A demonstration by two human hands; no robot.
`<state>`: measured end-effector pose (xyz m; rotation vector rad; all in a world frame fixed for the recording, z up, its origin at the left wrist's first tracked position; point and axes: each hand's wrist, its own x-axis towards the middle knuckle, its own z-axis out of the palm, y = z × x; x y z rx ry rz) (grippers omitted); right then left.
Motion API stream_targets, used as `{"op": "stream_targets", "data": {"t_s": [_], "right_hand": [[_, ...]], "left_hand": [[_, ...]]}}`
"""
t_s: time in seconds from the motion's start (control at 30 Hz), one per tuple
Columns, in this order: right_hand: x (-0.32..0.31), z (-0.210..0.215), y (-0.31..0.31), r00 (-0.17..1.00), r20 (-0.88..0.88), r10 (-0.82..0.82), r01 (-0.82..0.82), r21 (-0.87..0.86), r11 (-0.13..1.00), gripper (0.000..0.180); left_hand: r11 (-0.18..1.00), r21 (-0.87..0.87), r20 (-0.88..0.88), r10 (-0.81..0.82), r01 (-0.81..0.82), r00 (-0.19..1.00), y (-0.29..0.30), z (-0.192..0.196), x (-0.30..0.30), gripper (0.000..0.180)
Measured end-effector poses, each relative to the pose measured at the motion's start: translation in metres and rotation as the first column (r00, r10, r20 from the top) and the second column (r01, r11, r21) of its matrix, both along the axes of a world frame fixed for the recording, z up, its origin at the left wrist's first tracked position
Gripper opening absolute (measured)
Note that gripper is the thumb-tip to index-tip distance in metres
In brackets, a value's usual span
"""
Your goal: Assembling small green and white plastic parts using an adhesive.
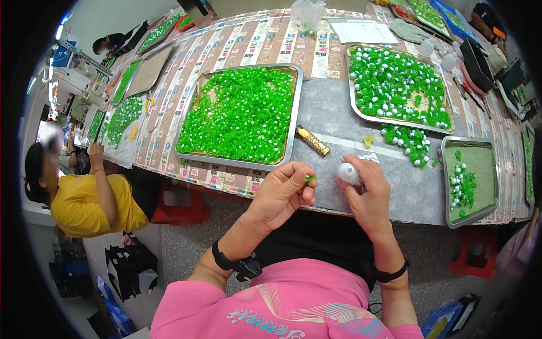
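Between the thumb and fingers of my left hand (282, 189) is a small green piece (310, 178), held over the front edge of the table. My right hand (370, 192) is closed around a small white squeeze bottle (348, 173), its rounded tip facing up, just right of the green piece and apart from it. A grey mat (333, 116) lies beyond both hands. On it are a gold-coloured tube (313, 140), a small yellow scrap (368, 139) and a loose pile of green pieces with white balls (415, 148).
A large metal tray (296, 101) of green pieces stands left of the mat. Another tray (351, 93) holds green pieces with white balls. A smaller tray (484, 169) sits at the right. Paper sheets (364, 31) lie farther back. A person in yellow (99, 203) works at the left.
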<state>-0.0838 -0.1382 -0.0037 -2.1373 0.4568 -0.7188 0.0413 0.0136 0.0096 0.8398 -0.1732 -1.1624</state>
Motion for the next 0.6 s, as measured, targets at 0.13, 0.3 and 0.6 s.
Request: {"op": "stream_targets", "data": {"t_s": [0.13,0.3,0.6], "right_hand": [[-0.011,0.013,0.002,0.998,0.061,0.001,0.001,-0.036,0.999,0.044],[-0.04,0.027,0.008,0.995,0.066,0.078,-0.088,0.16,0.983,0.045],[-0.07,0.028,0.011,0.972,0.125,-0.199,0.113,0.494,0.862,0.053]], "left_hand": [[0.999,-0.009,-0.033,-0.031,0.031,0.999,0.0,-0.005,-0.006,0.023],[0.992,-0.069,-0.122,-0.115,0.107,0.986,-0.002,-0.01,-0.013,0.021],[0.99,0.051,-0.143,-0.126,0.134,0.982,-0.013,-0.001,-0.026,0.014]]}}
